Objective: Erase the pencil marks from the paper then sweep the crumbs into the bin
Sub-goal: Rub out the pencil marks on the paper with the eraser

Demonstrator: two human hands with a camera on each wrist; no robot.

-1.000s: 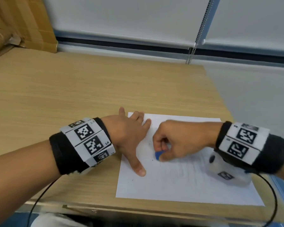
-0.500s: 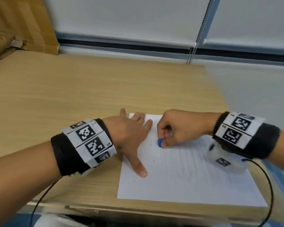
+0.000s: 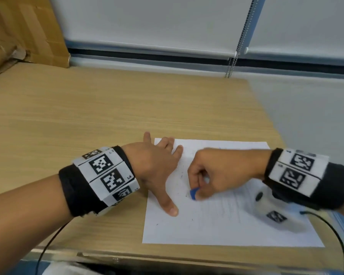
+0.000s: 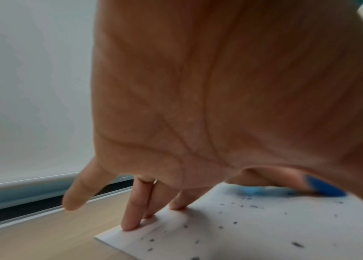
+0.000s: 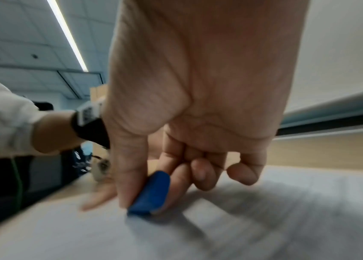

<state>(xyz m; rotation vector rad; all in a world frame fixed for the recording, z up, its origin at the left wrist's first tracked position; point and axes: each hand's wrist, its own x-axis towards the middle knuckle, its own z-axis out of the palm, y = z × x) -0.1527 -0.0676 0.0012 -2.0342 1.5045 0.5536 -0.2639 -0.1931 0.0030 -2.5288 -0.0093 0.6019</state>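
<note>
A white sheet of paper [image 3: 216,229] lies flat at the near right edge of a wooden desk [image 3: 87,116], covered in faint grey pencil lines and small dark crumbs [image 4: 238,223]. The left hand [image 3: 155,171] presses its spread fingers on the sheet's left edge. The right hand [image 3: 216,173] pinches a small blue eraser [image 3: 193,193] against the paper.

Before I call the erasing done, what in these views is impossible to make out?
- Bin: in no view.
- Faint pencil marks on the white paper sheet: motion-blurred in the right wrist view, partly covered by the right hand in the head view.
- Blue eraser: mostly hidden in the grip.
- Left hand hides the paper's left edge.
</note>
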